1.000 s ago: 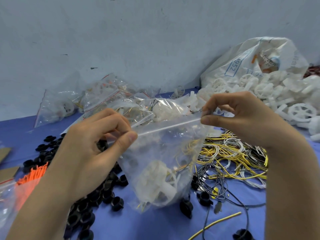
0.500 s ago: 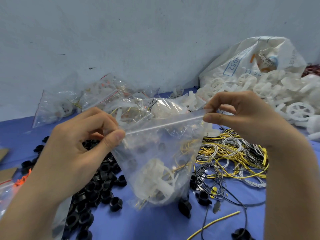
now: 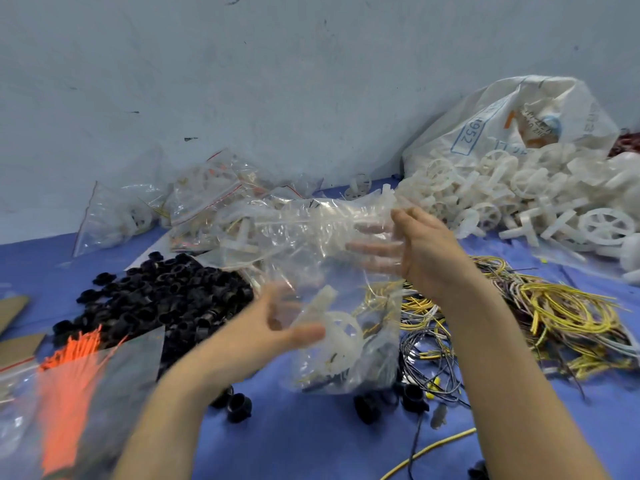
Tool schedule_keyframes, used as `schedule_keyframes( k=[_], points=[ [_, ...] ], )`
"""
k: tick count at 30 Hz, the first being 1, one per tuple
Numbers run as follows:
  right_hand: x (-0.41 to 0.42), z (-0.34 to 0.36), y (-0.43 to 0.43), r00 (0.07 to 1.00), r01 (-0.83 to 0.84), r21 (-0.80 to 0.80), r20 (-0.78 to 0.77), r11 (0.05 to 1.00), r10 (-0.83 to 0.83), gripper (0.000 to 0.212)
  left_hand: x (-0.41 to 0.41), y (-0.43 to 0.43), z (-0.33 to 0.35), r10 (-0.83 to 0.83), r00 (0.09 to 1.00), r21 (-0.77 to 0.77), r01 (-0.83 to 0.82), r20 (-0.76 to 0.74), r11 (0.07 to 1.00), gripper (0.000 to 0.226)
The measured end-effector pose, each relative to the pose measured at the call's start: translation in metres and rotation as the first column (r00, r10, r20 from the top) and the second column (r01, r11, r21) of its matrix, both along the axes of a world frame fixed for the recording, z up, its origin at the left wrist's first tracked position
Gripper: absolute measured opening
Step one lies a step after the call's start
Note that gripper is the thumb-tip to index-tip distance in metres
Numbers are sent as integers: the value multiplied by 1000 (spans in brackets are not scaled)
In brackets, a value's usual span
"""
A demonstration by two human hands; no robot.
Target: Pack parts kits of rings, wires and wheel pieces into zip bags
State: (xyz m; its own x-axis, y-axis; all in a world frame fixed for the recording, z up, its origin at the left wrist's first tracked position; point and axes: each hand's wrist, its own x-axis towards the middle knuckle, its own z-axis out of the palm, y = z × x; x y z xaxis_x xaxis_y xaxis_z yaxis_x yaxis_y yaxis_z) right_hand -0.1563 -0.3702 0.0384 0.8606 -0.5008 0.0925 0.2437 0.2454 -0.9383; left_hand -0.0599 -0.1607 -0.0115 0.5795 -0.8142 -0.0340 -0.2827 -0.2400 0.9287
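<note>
Zip bag (image 3: 332, 244) filled: white wheel piece and yellow wire visible inside. Sits mid-frame between both hands, above blue cloth surface (image 3: 311, 441); contact with cloth unclear.

Left hand (image 3: 273, 327) at bag's lower left, fingers spread and slack, blurred, no grasp seen. Right hand (image 3: 420, 251) at upper right, fingers straight behind film, not clenched.

- Left of bag: black rings (image 3: 162, 299) heaped on cloth.
- Right of bag: tangled wires (image 3: 554, 306).
- Behind-right: white wheel pieces (image 3: 519, 199) spilling from sack (image 3: 519, 112).
- Behind-left: packed bags (image 3: 194, 202) against pale scuffed wall (image 3: 277, 81).
</note>
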Motion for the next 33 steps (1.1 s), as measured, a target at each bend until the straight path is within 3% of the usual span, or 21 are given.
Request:
schedule_keyframes(
  k=[3,7,9,12,14,17,22,25,27,29,31,33],
  points=[
    [8,-10,-5,986,48,28,-160,998,-43,32,-4,-16,-38,-134,979,-34,131,-153,991,85],
    [3,-22,-10,930,-188,-180,-349,966,116,71,0,-22,-56,-161,974,-43,156,-161,987,96],
    [0,-28,-7,876,-327,-283,-449,902,177,79,0,-22,-57,-140,981,-50,134,-134,990,72],
    [-1,-35,-5,811,-423,-444,-574,790,112,74,1,-22,-56,36,989,-77,-47,-144,996,33],
    [1,-40,-6,823,-415,-382,-544,826,162,78,3,-23,-49,192,946,-126,-231,-262,965,33],
    [5,-40,-4,853,-483,-134,-295,865,430,67,0,-21,-32,281,850,-207,-403,-446,891,15],
    [13,-40,0,846,-529,94,-25,843,533,46,-7,-21,13,48,776,-403,-378,-629,833,40],
    [16,-35,10,852,-509,120,-73,852,519,33,-11,-13,23,-156,726,-546,-340,-670,766,77],
    [16,-28,13,882,-445,158,-89,881,462,46,-11,-2,26,-169,784,-558,-255,-598,790,98],
    [13,-20,12,924,-352,199,-85,915,374,59,-5,10,27,77,905,-405,-262,-419,876,90],
    [4,-9,5,960,-234,215,-101,948,260,50,10,26,25,333,932,-185,-356,-140,916,74],
    [-8,-4,-7,975,-103,108,-186,989,122,26,32,46,15,448,870,91,-473,208,876,64]
  ],
)
